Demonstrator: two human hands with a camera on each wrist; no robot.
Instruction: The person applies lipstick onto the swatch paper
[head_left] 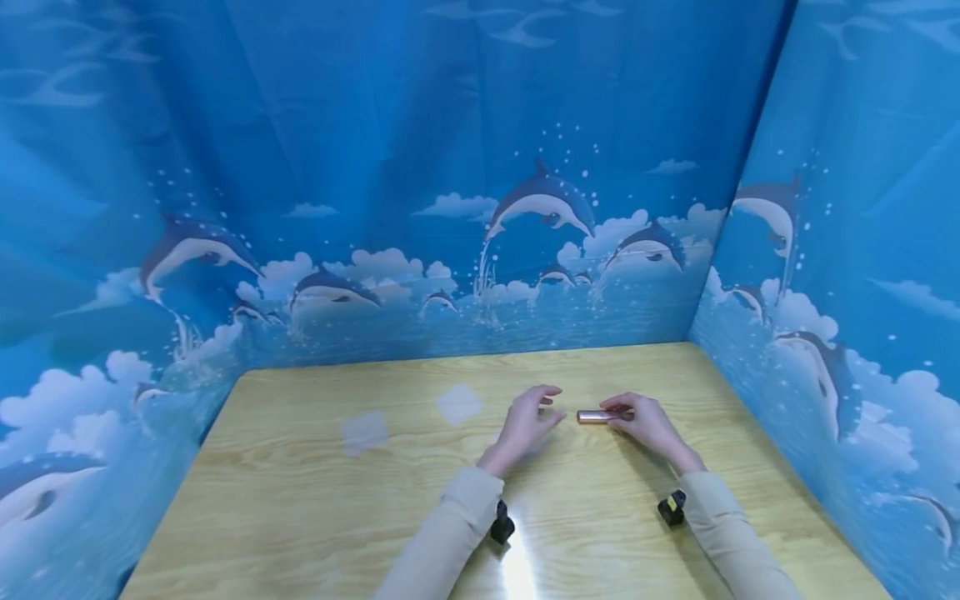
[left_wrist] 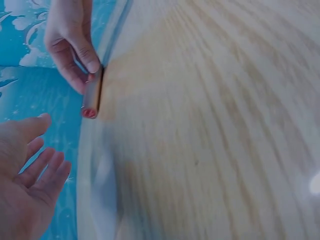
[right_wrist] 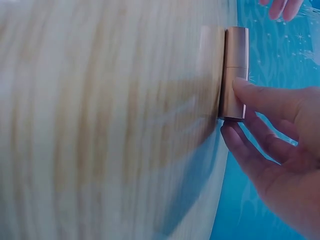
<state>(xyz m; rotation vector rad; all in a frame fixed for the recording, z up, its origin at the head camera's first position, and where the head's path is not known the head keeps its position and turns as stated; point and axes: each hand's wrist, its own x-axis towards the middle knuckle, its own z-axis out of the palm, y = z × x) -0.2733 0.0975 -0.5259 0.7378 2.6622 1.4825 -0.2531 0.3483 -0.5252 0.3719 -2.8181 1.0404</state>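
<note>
A shiny rose-gold lipstick tube (head_left: 592,417) lies on its side on the wooden table. Its near end shows red in the left wrist view, and a seam runs round it in the right wrist view (right_wrist: 236,70). My right hand (head_left: 645,421) pinches the tube's right part between thumb and fingers. To the left of the tube, my left hand (head_left: 525,423) hovers with fingers loosely bent and spread apart. Nothing is in the left hand (left_wrist: 30,175), and a gap separates it from the tube.
Two pale, see-through square sheets (head_left: 459,403) lie on the table (head_left: 300,500) left of my hands. Blue dolphin-printed curtains (head_left: 375,167) stand along the table's back and sides. A small black device (head_left: 672,507) hangs at each wrist.
</note>
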